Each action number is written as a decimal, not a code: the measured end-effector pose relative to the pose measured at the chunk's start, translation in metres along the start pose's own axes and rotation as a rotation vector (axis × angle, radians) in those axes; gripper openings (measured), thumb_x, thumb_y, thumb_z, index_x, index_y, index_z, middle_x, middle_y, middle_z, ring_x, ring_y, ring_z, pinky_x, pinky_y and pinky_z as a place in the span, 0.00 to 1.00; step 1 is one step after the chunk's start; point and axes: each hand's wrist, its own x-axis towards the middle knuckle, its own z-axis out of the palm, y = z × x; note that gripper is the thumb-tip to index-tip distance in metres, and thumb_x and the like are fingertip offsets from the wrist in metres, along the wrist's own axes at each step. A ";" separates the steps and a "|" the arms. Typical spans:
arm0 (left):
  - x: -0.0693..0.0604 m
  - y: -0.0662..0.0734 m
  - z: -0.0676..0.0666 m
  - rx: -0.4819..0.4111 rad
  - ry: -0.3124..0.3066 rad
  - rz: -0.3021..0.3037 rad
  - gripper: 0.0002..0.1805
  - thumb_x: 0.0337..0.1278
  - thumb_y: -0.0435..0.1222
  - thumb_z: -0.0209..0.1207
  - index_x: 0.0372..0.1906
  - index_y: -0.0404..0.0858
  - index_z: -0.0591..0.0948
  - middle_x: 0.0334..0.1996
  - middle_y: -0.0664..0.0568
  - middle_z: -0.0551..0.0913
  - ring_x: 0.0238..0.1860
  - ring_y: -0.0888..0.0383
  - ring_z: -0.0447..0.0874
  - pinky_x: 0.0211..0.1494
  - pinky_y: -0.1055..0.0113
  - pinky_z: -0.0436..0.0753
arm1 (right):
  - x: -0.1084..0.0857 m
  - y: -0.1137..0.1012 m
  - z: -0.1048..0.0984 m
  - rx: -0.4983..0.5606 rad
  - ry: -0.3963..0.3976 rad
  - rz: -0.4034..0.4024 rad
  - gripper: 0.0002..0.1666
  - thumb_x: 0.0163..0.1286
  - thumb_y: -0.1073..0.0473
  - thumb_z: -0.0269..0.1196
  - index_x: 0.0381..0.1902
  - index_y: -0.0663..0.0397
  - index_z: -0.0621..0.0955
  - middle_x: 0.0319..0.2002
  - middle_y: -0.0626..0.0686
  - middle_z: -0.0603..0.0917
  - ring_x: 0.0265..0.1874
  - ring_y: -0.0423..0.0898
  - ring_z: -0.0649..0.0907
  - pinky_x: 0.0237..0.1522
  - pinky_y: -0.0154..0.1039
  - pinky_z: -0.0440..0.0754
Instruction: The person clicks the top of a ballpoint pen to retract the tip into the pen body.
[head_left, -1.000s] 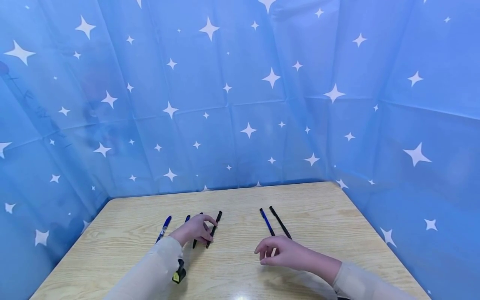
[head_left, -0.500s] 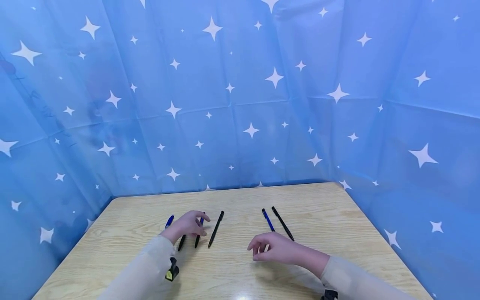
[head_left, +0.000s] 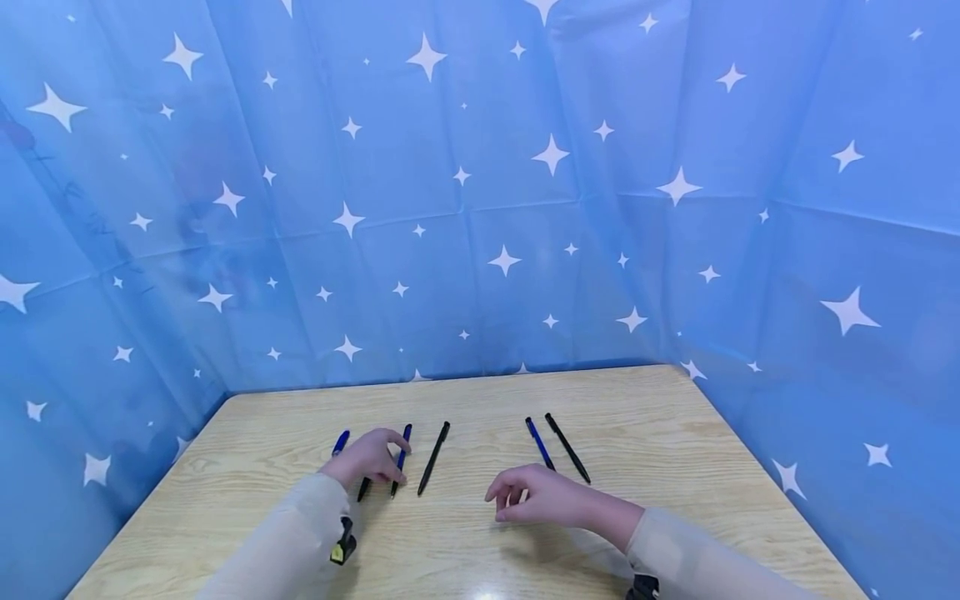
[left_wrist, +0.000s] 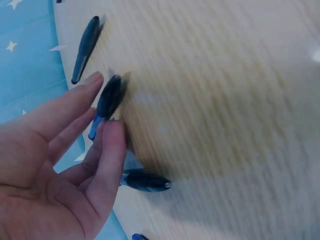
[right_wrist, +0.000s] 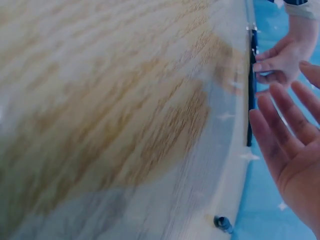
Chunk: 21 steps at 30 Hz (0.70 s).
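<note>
Several pens lie apart on the wooden table. My left hand (head_left: pixel 372 458) hovers over the left group, its thumb and fingertips on either side of a blue pen (head_left: pixel 403 454) with a dark grip. In the left wrist view this pen (left_wrist: pixel 108 100) rests on the table between the fingers, with no firm pinch visible. A black pen (head_left: pixel 433 460) lies to its right. Partly under the hand is another dark pen (head_left: pixel 363 489), and a blue pen (head_left: pixel 341 440) is farther left. My right hand (head_left: pixel 540 497), loosely bent and holding nothing, is just in front of a blue pen (head_left: pixel 540 443).
A black pen (head_left: pixel 567 447) lies at the right, beside the blue one. The wooden table (head_left: pixel 457 550) ends at a blue curtain (head_left: pixel 480 208) with white stars, which rises behind it and along both sides.
My left hand has moved left from the black pen to the blue pen, and its fingertips have come lower around it. The right hand has drifted slightly left.
</note>
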 end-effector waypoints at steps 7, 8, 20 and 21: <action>0.004 -0.004 0.004 0.018 -0.004 0.007 0.27 0.42 0.25 0.73 0.53 0.37 0.81 0.19 0.49 0.76 0.18 0.58 0.77 0.25 0.65 0.82 | 0.002 0.001 0.002 -0.019 0.001 -0.004 0.14 0.68 0.60 0.65 0.50 0.56 0.82 0.34 0.41 0.83 0.38 0.40 0.81 0.40 0.36 0.80; 0.005 -0.004 0.004 0.019 -0.004 0.005 0.27 0.42 0.24 0.73 0.53 0.37 0.81 0.22 0.48 0.76 0.18 0.58 0.78 0.25 0.65 0.82 | 0.003 0.001 0.002 -0.021 0.001 -0.006 0.14 0.68 0.60 0.65 0.50 0.57 0.82 0.35 0.42 0.83 0.38 0.40 0.81 0.40 0.36 0.80; -0.005 0.013 0.002 -0.060 -0.026 -0.068 0.30 0.40 0.18 0.68 0.54 0.37 0.80 0.37 0.42 0.75 0.23 0.52 0.82 0.27 0.61 0.85 | 0.006 0.004 -0.006 -0.067 0.050 0.011 0.14 0.67 0.57 0.65 0.50 0.55 0.82 0.36 0.41 0.83 0.39 0.41 0.82 0.41 0.37 0.79; -0.006 0.014 0.001 -0.064 -0.025 -0.066 0.30 0.40 0.18 0.68 0.55 0.37 0.80 0.37 0.43 0.76 0.24 0.52 0.82 0.28 0.60 0.85 | 0.007 0.004 -0.007 -0.067 0.057 0.014 0.15 0.68 0.57 0.65 0.50 0.55 0.82 0.36 0.41 0.83 0.39 0.41 0.82 0.41 0.38 0.79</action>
